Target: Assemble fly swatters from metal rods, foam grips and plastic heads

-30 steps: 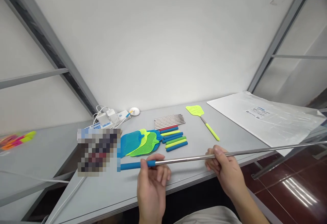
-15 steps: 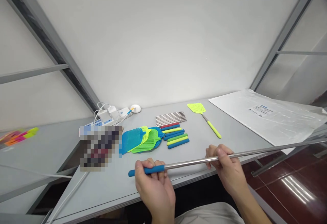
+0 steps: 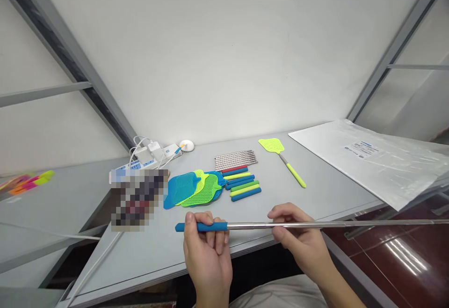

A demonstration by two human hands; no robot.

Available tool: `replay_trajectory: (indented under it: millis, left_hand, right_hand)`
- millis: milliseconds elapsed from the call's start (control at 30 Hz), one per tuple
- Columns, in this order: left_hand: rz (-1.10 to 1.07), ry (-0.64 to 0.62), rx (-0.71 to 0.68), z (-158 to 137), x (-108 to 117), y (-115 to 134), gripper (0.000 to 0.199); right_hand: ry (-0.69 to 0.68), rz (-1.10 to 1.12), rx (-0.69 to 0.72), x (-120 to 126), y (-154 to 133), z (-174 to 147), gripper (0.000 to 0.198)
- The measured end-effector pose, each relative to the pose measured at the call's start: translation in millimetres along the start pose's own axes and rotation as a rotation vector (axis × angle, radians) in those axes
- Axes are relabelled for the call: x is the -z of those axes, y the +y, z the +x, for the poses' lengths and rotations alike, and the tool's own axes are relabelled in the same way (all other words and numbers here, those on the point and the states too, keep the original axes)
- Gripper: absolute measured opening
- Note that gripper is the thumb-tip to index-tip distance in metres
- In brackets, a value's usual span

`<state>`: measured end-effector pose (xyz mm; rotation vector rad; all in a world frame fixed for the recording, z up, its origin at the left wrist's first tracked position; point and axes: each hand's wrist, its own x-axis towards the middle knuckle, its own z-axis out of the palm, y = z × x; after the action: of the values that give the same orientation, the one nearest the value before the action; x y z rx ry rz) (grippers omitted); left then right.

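My left hand is closed round a blue handle, thumb on top. From that handle a thin telescopic metal rod runs level to the right, with stepped joints showing, and leaves the frame. Thumb below and fingers above, my right hand loosely encloses the rod. Behind my hands lie fly swatter heads in blue, yellow and green, overlapping in a pile. Beside them are several coloured handles and a row of short metal rods. A whole yellow fly swatter lies to their right.
A white plastic package with a label covers the table's right end. On the left stand a power strip with white chargers, a white round base and a pixelated item. Grey metal frames flank both sides.
The rod has swung from slanting up on the right to nearly level, and its stepped joints now show. My right hand has shifted slightly left and loosened its fingers. My left hand keeps its hold.
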<state>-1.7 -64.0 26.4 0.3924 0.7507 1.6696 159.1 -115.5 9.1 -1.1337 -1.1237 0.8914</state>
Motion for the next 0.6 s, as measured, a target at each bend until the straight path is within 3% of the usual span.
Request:
replay_trajectory:
  millis: [167, 300, 600]
  left_hand:
    - [-0.075, 0.070, 0.009, -15, -11, -5, 0.041]
    - [-0.127, 0.118, -0.019, -27, -19, -13, 0.043]
    - [-0.050, 0.059, -0.071, -3, -4, 1, 0.040]
  right_hand:
    - [-0.012, 0.158, 0.094, -8, 4, -3, 0.005]
    - [-0.032, 0.144, 0.202, -14, 7, 0, 0.013]
    - [-0.099, 0.120, 0.123, -6, 6, 5, 0.017]
